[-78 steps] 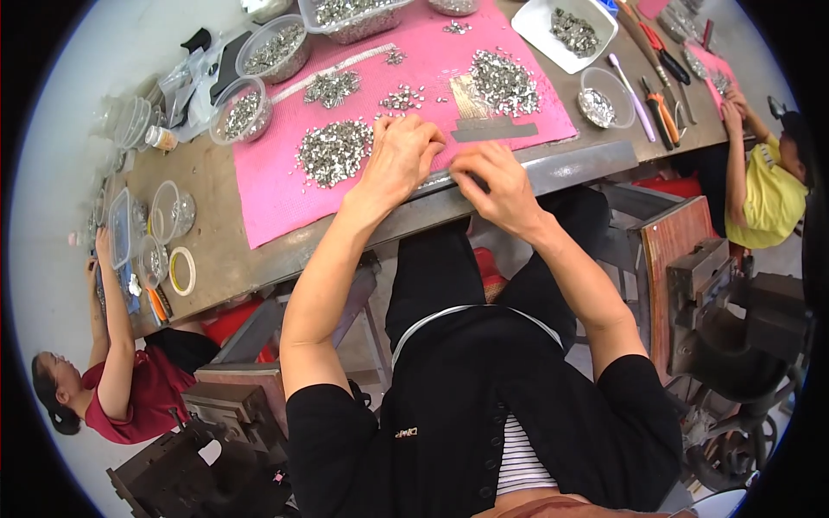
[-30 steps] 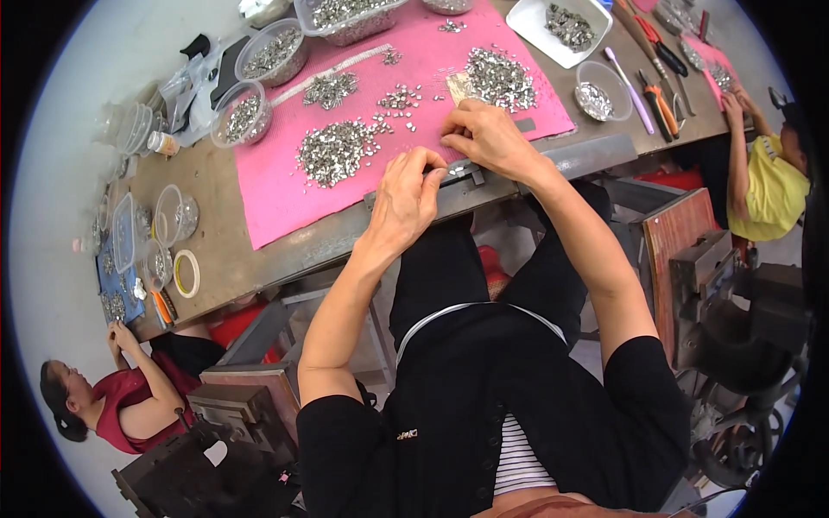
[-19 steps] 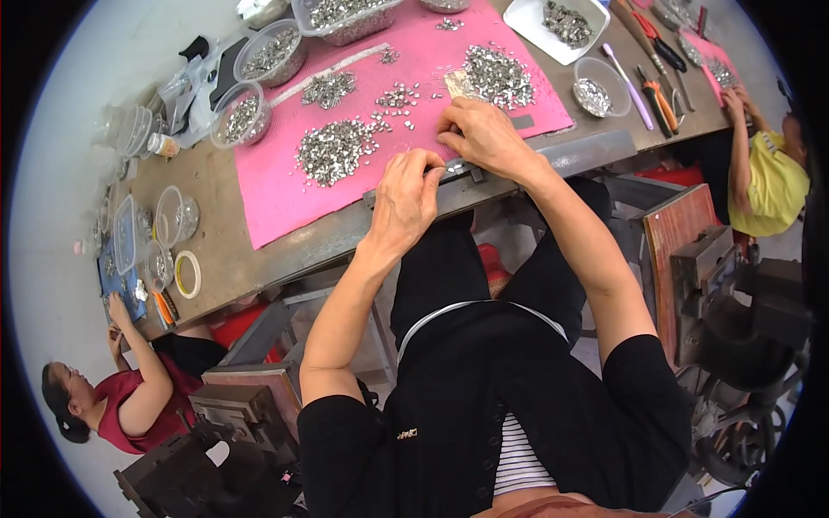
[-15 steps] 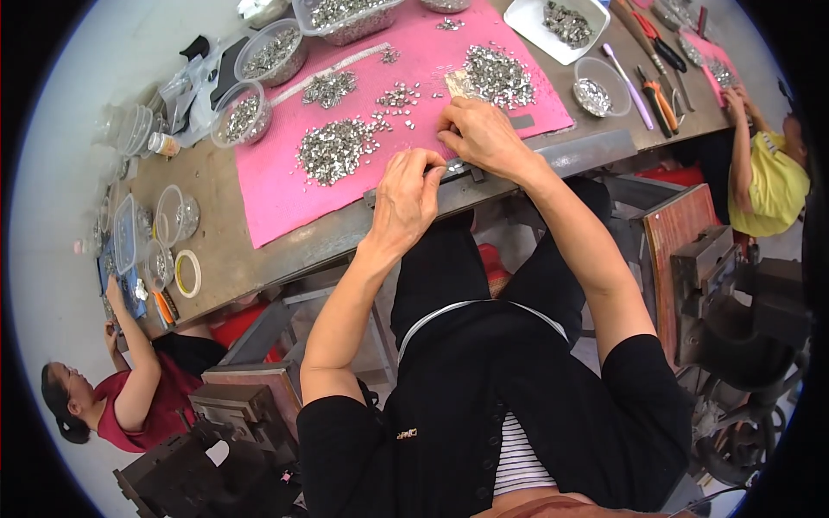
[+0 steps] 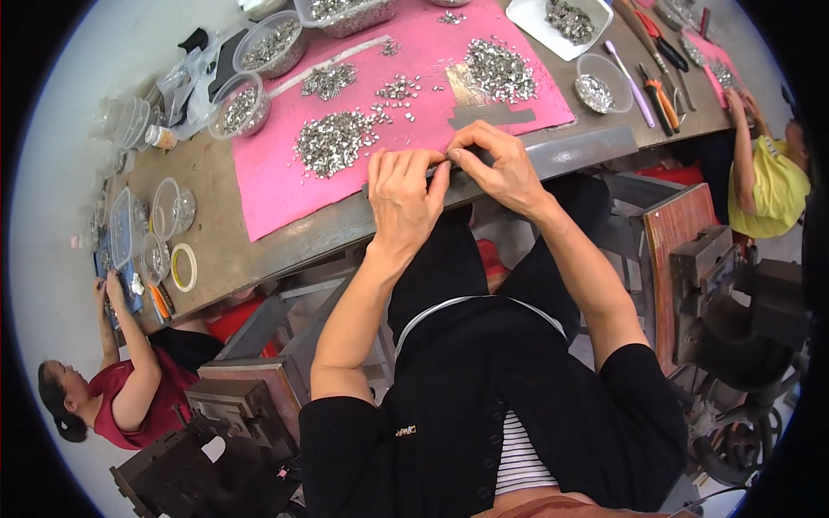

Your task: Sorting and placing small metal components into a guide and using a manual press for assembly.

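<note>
Just now, the right hand [image 5: 499,168] had been drawn back from the gold plate [image 5: 467,85] and brought in beside the left hand [image 5: 404,203], so that the fingertips of both were gathered almost together over the front edge of the desk [image 5: 216,237]. By that shift the grey strips [image 5: 492,117], half hidden a moment earlier, had been left in plain view on the pink mat [image 5: 285,203]. The left hand was kept in nearly the same place, its fingers curled down and its thumb turned in toward them. The right thumb and forefinger were closed toward each other, and a dark piece [image 5: 483,157] was partly seen under them; whether anything small was pinched by either hand could not be told. The bits were left heaped on the mat, in a left pile [image 5: 332,142] and a right pile [image 5: 499,71], both well apart from the fingers. From this it was judged that reaching over the mat had given way to close, two-handed work at the edge.
</note>
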### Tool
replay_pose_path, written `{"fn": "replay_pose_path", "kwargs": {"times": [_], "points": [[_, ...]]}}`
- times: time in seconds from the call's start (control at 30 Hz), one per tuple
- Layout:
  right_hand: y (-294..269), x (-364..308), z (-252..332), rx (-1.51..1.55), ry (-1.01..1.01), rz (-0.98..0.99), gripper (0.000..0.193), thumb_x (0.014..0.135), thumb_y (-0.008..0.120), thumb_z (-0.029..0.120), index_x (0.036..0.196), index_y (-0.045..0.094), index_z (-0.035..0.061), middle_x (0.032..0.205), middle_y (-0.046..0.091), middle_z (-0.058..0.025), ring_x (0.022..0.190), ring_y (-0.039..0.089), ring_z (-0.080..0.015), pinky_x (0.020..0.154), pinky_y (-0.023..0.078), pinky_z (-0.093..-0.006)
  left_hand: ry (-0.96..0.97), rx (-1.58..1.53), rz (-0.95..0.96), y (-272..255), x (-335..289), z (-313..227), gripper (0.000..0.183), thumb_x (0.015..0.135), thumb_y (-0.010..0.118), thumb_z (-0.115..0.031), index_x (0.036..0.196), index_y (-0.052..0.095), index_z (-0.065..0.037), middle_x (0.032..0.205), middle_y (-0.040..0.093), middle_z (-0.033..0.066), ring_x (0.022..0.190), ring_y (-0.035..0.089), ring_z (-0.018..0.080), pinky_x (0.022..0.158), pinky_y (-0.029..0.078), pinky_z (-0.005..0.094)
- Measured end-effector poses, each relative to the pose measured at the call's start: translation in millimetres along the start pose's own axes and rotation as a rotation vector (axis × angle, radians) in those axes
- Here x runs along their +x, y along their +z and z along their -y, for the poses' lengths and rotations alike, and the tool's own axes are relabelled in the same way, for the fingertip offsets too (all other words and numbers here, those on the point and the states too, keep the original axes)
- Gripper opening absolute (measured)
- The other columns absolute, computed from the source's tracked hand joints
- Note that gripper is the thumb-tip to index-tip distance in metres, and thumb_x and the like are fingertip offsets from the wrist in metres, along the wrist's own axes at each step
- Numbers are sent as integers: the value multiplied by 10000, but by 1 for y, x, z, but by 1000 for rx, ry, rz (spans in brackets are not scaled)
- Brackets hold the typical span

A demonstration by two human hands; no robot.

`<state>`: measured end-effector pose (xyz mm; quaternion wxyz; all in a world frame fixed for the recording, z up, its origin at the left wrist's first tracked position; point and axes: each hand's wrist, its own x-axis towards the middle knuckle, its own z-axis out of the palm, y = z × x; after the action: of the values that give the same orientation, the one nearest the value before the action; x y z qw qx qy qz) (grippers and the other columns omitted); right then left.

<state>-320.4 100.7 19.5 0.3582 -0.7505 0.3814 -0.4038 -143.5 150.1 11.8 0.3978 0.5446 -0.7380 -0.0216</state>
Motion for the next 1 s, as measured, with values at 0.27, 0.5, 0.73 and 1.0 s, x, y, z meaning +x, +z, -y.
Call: {"fn": "replay_pose_path", "kwargs": {"times": [0.27,0.5,0.73,1.0], "points": [[12,-7,-5,-49,-110,-76,86,887,713,76,931,687,7,931,675,-82,847,644,-228,770,492,-341,-45,4,-38,-1,-21,0,479,846,748,-128,1289,580,-60,1066,637,130,1075,584,318,1077,358,518],[22,-6,-6,-116,-160,-94,97,862,733,107,931,700,47,924,665,-67,853,626,-247,816,455,-364,-91,-28,-44,1,-25,3,510,843,727,-57,1325,561,-52,1081,626,139,1065,571,328,1031,366,485],[20,-11,-6,-445,-431,-107,175,783,738,67,946,676,82,976,639,-50,902,622,-261,862,441,-398,-60,-18,-63,-2,-21,1,496,839,725,-44,1311,571,-50,1069,633,142,1043,585,329,1004,396,464],[-6,-8,-13,-398,-334,-163,323,858,669,-5,1177,681,45,1124,686,-118,1047,647,-298,936,462,-408,39,-63,67,-5,38,21,300,921,670,-104,1219,659,-71,1117,716,95,1054,653,271,1082,364,457]]}}
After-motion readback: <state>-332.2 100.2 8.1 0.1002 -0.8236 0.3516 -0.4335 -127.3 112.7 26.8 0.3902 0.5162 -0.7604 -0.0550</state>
